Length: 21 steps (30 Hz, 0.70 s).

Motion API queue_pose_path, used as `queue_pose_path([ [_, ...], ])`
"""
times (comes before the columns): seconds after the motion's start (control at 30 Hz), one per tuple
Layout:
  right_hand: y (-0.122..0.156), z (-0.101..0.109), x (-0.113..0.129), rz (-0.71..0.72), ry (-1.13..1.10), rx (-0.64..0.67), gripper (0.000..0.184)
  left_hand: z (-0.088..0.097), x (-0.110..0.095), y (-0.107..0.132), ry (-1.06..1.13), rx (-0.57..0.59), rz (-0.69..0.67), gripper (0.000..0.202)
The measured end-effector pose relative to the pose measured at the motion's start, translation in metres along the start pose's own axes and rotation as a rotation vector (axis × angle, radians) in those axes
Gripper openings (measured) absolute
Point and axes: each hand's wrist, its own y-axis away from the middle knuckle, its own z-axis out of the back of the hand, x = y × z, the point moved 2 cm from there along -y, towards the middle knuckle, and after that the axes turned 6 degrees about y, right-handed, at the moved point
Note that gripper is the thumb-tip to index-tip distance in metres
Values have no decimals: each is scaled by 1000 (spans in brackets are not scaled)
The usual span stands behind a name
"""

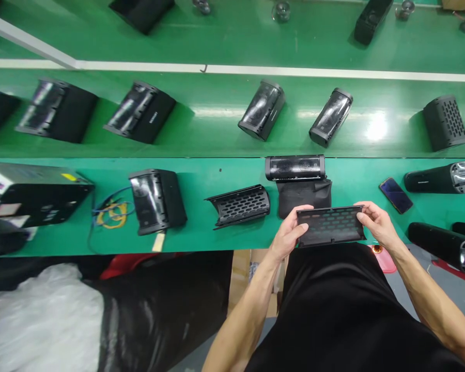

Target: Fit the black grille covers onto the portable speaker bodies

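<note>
Between my two hands is a black slotted speaker grille (330, 227), held at the front edge of the green bench. My left hand (290, 231) pinches its left end, thumb on the face. My right hand (376, 223) grips the opposite end the same way. Just beyond the grille lies a black cloth (303, 197), partly hidden by it. A dark cylindrical speaker body (295, 168) with a mesh front rests at the cloth's far edge. To the left, another curved slotted grille (243, 205) lies on the bench, its hollow side visible.
A phone (396, 195) and several black speakers, one (430, 178) near it, are at the right. On the left stand a boxy speaker (157, 201), coiled yellow cable (112, 216) and a metal-cased device (39, 194). More speakers (261, 109) line the green strip behind.
</note>
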Motion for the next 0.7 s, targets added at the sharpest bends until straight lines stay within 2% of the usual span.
queue_pose_path([
  [0.13, -3, -1, 0, -37, -38, 14, 39, -1, 0, -3, 8, -38, 14, 54],
  [0.37, -8, -9, -9, -173, -184, 33, 39, -7, 1, -14, 121, -131, 117, 58],
  [0.7, -13, -11, -5, -195, -244, 27, 42, -2, 2, -20, 129, -156, 109, 58],
])
